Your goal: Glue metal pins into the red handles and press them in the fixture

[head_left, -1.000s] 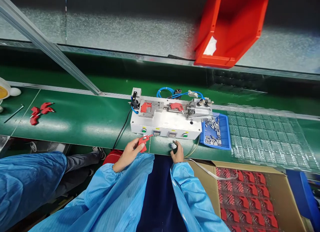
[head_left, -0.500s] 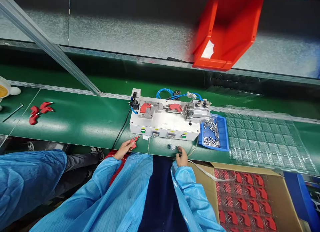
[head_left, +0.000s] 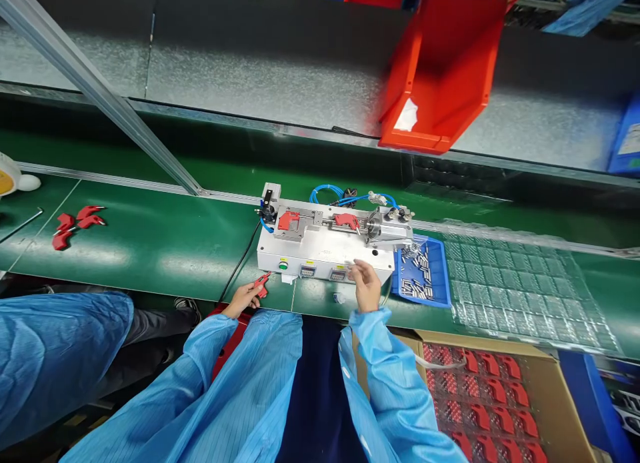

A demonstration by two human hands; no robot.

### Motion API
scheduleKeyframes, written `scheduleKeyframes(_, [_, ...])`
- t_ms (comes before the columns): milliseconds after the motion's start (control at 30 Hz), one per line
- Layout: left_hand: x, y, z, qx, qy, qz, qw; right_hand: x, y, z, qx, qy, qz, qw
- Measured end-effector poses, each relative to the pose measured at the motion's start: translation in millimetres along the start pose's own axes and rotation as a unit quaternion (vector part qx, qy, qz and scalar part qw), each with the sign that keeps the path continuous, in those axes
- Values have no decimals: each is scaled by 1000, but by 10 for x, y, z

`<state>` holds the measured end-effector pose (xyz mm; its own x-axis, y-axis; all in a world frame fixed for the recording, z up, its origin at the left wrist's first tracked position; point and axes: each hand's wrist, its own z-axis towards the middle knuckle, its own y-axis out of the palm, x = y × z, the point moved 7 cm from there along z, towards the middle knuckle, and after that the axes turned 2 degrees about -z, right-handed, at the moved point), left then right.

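My left hand [head_left: 246,296] rests at the near edge of the green belt [head_left: 165,246] and pinches a small red plastic part [head_left: 261,284]. My right hand [head_left: 366,286] is raised to the front face of the white fixture box [head_left: 325,246], fingers curled by its buttons; whether they hold anything is hidden. Two red parts sit clamped on top of the fixture, one at the left [head_left: 289,219] and one in the middle [head_left: 347,220]. A small silvery piece [head_left: 340,296] lies on the belt just left of my right wrist.
A blue tray of metal pins [head_left: 423,274] sits right of the fixture, beside clear blister trays [head_left: 520,283]. A cardboard box of red parts [head_left: 480,403] is at lower right. Loose red parts [head_left: 75,222] lie far left. A red bin [head_left: 435,70] hangs above. Another person's blue sleeve [head_left: 55,356] is at left.
My right hand has lifted from the belt edge up to the fixture's front face. My left hand with the red part has drawn back left toward the belt's near edge.
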<state>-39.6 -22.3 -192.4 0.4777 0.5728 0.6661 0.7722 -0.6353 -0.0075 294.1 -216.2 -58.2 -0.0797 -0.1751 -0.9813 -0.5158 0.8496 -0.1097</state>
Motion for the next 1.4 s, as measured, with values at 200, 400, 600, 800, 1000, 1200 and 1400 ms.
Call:
scheduleKeyframes(200, [-11, 6, 12, -5, 5, 0, 1000, -196, 245, 507, 28, 119, 137, 983])
scheduleKeyframes(400, [-50, 28, 49, 3, 6, -16, 1000, -208, 360, 819, -9, 138, 145, 980])
scheduleKeyframes(600, [-51, 42, 54, 3, 7, -24, 1000, -247, 433, 942, -12, 133, 150, 980])
scheduleKeyframes(800, [-30, 57, 47, -2, 11, -17, 1000, -412, 450, 873, -24, 92, 140, 986])
scheduleKeyframes(1000, [-2, 59, 74, 6, 15, 13, 1000, -560, 788, 571, -102, 66, 92, 988])
scheduleKeyframes(1200, [35, 56, 92, 28, 13, 93, 995, -616, 1187, 454, -177, 57, 55, 981])
scheduleKeyframes(1400, [103, -66, 27, 74, 12, 203, 976, -661, 1285, 496, -187, 43, 41, 981])
